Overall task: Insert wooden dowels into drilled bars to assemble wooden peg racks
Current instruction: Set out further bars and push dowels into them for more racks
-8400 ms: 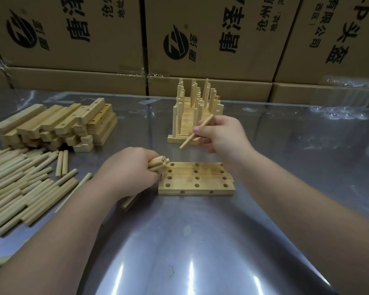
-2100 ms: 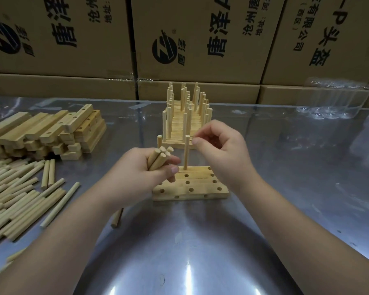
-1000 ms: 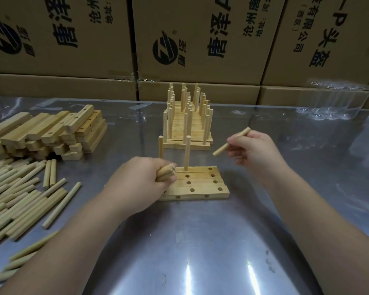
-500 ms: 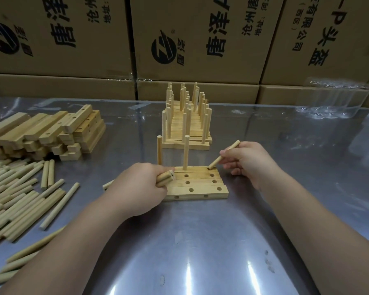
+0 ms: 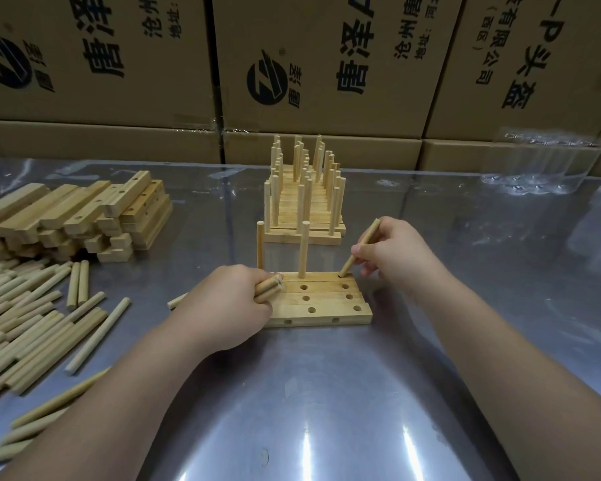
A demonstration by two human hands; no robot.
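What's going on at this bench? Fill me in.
A person is assembling peg racks by hand. The right hand pinches a dowel, tilted, with its lower tip at the right-end hole of the farthest of the drilled bars lying side by side. Two upright dowels already stand along that far row. The left hand grips a bundle of spare dowels at the bars' left end. Finished racks stand behind; loose dowels and a stack of bars lie to the left.

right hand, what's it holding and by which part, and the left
The right hand pinches one tilted dowel near its middle, lower tip at a hole. The left hand grips a bundle of dowels mid-length, ends sticking out.
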